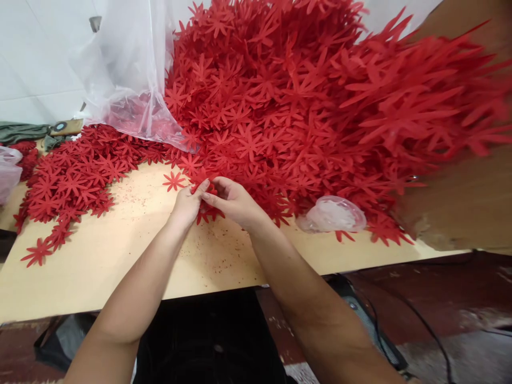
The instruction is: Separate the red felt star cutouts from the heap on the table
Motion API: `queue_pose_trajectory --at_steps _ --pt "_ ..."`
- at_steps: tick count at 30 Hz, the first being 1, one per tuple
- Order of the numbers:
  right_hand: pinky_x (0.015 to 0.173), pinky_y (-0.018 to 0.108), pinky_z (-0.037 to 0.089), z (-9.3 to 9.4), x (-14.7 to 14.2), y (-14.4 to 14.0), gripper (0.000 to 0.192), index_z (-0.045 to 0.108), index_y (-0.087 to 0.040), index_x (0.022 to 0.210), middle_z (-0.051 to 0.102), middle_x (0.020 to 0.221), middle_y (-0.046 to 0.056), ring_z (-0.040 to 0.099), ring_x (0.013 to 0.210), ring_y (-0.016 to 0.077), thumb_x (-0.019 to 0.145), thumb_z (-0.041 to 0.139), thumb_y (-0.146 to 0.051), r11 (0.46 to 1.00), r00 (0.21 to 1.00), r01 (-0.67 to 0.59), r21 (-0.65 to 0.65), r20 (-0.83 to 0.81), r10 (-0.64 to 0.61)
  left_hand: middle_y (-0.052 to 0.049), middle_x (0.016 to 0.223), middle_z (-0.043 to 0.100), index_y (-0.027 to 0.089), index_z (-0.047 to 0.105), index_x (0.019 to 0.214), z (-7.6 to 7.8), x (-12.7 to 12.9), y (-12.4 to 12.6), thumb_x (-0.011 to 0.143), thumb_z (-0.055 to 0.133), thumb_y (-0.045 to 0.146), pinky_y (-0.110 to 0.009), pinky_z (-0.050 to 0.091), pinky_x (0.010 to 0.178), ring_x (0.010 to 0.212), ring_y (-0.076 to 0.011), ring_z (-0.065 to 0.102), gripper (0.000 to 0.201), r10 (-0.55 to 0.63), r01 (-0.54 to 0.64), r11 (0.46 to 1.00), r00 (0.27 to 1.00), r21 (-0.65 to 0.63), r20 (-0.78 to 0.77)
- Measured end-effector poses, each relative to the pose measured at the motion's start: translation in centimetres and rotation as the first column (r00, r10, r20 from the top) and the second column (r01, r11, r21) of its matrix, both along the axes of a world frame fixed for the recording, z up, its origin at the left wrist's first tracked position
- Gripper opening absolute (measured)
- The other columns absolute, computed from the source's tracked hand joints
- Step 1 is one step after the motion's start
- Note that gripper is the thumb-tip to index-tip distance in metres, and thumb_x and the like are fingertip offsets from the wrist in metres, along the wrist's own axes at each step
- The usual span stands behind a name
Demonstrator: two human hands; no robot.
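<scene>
My left hand (189, 201) and my right hand (232, 200) meet over the table, fingers closed on a red flower-shaped cutout (213, 190). Both thumbs lie on top, tips close together. The fingers cover most of this piece, so I cannot tell whether it is one layer or several. Red petals also show just below the hands. A single red flower cutout (174, 181) lies flat on the wood to the left of my left hand. Behind my hands rises a big heap of red flower cutouts (256, 138).
A lower pile of similar cutouts (72, 184) spreads over the left of the wooden table (132, 234). A clear plastic bag (132, 90) hangs behind it. Right of my hands sits a small clear plastic container (334, 214). A brown cardboard panel (460, 208) stands at the right.
</scene>
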State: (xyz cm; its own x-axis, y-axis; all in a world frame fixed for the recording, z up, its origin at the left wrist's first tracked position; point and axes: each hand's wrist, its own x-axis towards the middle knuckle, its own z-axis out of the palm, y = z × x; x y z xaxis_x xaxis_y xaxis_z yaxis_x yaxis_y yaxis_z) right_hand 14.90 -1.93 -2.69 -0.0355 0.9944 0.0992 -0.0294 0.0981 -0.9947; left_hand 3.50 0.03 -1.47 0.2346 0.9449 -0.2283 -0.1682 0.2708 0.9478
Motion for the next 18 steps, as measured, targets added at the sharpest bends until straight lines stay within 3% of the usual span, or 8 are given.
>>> queue_pose_trajectory --at_steps 4,9,13,16,18 --pt "0.07 0.029 0.052 0.38 0.04 -0.03 0.047 0.061 -0.022 0.078 0.065 0.076 0.0 0.059 0.07 0.0129 0.056 0.079 -0.06 1.0 0.997 0.017 0.001 -0.075 -0.017 0.005 0.04 0.041 0.018 0.047 0.052 -0.23 -0.18 -0.06 0.078 0.067 0.047 -0.022 0.029 0.041 0.037 -0.0061 0.036 0.044 -0.051 0.054 0.997 0.997 0.051 -0.056" --pt "0.054 0.03 0.05 0.1 0.21 0.2 0.04 0.061 -0.023 0.069 0.061 0.058 -0.003 0.053 0.05 0.0122 0.055 0.078 -0.057 0.988 0.98 0.154 -0.02 -0.122 -0.155 -0.001 0.048 0.054 0.016 0.055 0.054 -0.19 -0.45 -0.1 0.084 0.054 0.056 -0.023 0.033 0.046 0.043 -0.0082 0.047 0.05 -0.104 0.105 0.994 0.994 0.03 -0.015" --pt "0.063 0.032 0.051 -0.25 0.49 0.43 0.035 0.063 -0.023 0.074 0.064 0.066 -0.001 0.058 0.061 0.0144 0.059 0.076 -0.051 0.96 0.958 0.276 0.035 -0.091 -0.272 0.003 0.055 0.058 0.015 0.06 0.069 -0.13 -0.23 -0.09 0.071 0.075 0.036 -0.021 0.038 0.051 0.048 -0.0069 0.049 0.026 -0.15 0.147 0.988 0.987 0.042 0.062" --pt "0.072 0.033 0.05 -0.24 0.67 0.51 0.032 0.064 -0.023 0.075 0.064 0.071 0.001 0.06 0.071 0.0159 0.066 0.07 -0.053 0.943 0.944 0.324 0.076 -0.092 -0.316 0.004 0.057 0.058 0.014 0.062 0.073 -0.27 -0.1 -0.11 0.072 0.073 0.028 -0.021 0.039 0.053 0.049 -0.0063 0.049 0.018 -0.144 0.14 0.989 0.986 0.056 0.08" --pt "0.07 0.032 0.049 -0.25 0.87 0.59 0.032 0.064 -0.023 0.074 0.062 0.069 0.0 0.057 0.067 0.0145 0.067 0.069 -0.053 0.931 0.93 0.358 0.075 -0.112 -0.349 0.004 0.055 0.057 0.014 0.06 0.07 -0.35 -0.14 -0.13 0.077 0.068 0.027 -0.021 0.037 0.052 0.047 -0.0057 0.047 0.016 -0.132 0.128 0.989 0.99 0.074 0.054"
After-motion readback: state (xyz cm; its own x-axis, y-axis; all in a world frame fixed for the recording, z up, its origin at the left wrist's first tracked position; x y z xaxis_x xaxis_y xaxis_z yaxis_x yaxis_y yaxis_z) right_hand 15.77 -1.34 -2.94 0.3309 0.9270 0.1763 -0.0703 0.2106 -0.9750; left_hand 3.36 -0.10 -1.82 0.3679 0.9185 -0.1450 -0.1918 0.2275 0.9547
